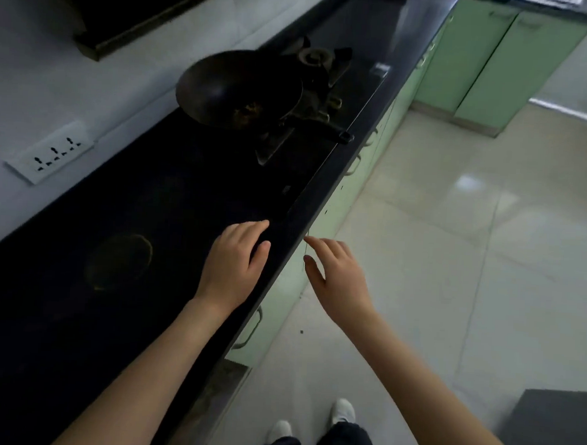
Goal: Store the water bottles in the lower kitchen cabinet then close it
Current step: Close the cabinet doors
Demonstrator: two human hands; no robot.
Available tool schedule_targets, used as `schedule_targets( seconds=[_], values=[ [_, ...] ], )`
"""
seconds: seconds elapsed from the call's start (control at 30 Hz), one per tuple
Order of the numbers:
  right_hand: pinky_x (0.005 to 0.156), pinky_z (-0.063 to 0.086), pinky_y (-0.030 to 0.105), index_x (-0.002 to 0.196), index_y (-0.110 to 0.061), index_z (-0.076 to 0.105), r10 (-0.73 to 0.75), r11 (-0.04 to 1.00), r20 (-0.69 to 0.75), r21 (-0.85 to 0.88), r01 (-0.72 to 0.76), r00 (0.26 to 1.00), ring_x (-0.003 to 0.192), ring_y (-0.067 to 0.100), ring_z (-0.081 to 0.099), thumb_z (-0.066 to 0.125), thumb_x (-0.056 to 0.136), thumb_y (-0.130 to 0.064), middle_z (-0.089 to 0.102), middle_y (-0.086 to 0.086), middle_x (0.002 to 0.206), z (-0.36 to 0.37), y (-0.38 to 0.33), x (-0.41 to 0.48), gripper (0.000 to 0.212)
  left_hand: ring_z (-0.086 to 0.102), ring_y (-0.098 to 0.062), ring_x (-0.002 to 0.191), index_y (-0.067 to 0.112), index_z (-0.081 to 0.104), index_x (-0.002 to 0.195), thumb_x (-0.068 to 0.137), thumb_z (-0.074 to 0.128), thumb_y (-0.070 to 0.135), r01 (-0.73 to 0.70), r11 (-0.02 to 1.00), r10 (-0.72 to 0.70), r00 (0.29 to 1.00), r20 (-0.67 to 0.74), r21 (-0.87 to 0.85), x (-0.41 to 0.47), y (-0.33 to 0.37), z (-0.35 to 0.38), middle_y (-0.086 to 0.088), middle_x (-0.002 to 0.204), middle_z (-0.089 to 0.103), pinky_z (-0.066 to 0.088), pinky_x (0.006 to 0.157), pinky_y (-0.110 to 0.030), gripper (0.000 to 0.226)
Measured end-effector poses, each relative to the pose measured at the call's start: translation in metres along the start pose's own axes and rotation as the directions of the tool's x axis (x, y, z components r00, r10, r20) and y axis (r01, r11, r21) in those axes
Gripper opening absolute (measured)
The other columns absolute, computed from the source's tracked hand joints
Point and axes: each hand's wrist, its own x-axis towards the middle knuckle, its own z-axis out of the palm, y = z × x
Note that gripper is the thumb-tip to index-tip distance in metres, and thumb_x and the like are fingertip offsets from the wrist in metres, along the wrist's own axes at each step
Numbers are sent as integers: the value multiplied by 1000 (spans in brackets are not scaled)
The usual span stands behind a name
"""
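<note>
Near the middle of the frame, the left hand (235, 263) lies over the dark counter (115, 213), fingers straight and close together, holding nothing. Just right of the counter's edge, the right hand (338, 279) hangs above the floor (455, 230), fingers loosely spread and empty. Green lower cabinet doors (273, 320) run beneath the counter toward the upper right.

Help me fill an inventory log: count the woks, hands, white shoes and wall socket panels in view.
Wok: 1
Hands: 2, left hand, right hand
White shoes: 2
Wall socket panel: 1
Total: 6
</note>
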Motion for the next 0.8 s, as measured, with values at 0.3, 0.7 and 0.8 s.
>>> schedule_targets(
  seconds=[0.3, 0.7, 0.8],
  values=[
    [103, 45, 43, 134, -10, 58, -260, 956, 79, -120, 268, 962, 124, 29, 52, 36, 102, -42, 62, 7, 130, -35, -35, -28, 50, 37, -18, 141, 15, 45, 146, 102, 34, 38, 109, 994, -103, 979, -177, 23, -106, 30, -31, 0, 147, 48, 29, 116, -34, 51],
    [102, 48, 43, 132, -13, 60, -595, 755, 533, 116, 645, 601, 124, 30, 56, 23, 103, -49, 61, 8, 133, 8, -9, -23, 59, 48, -21, 133, 17, 47, 143, 99, 35, 45, 697, 705, -654, 710, -260, 130, -191, 84, 53, 0, 143, 53, 30, 112, -38, 54],
    [104, 47, 44, 132, -14, 60, -709, 644, 545, 241, 726, 447, 124, 29, 55, 18, 103, -51, 61, 8, 133, 12, -22, -23, 63, 51, -20, 130, 17, 50, 140, 97, 39, 42, 814, 577, -740, 555, -380, 65, -205, 109, 53, 0, 140, 56, 43, 108, -41, 51]
  ],
)
